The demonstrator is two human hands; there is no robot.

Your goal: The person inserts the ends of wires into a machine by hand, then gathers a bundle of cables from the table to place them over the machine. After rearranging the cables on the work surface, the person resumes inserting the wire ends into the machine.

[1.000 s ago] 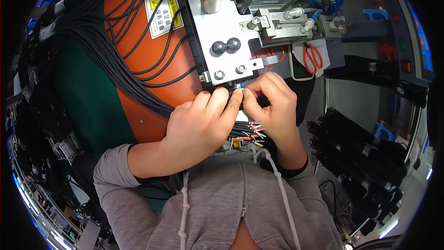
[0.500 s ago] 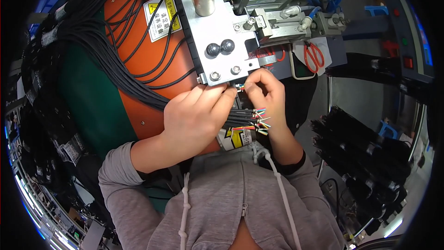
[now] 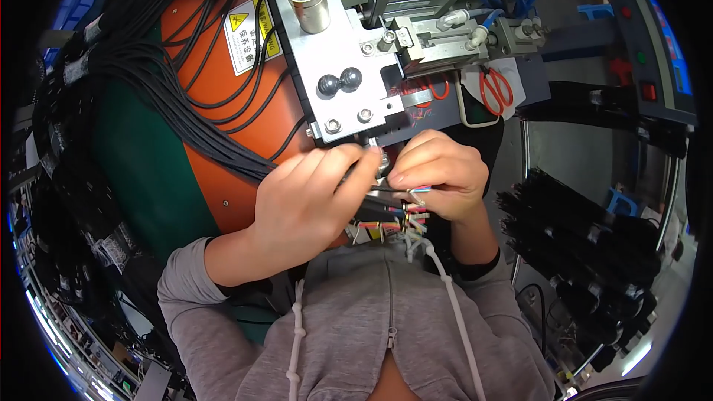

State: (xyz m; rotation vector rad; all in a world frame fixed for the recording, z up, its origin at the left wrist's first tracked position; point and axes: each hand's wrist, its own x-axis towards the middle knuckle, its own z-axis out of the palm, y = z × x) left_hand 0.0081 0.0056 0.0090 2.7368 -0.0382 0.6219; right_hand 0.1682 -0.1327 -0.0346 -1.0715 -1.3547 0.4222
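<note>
Out to the left of the grip, a thick sweep of black cables pours across the orange panel and dives under the left hand, which hides their next stretch! That hand bends inward, thumb and fingertips drawn close together but blurred, and I can't tell what they have hold of. Just above those fingertips looms the metal plate, blocking the way up. Below the gap between the hands, coloured wire ends fan out. And here's the right hand, fingers curled, one coloured cable tip right against them; pinched or merely touching, can't tell. Above and right of it, red-handled scissors; farther right and lower, dark cable bundles.
</note>
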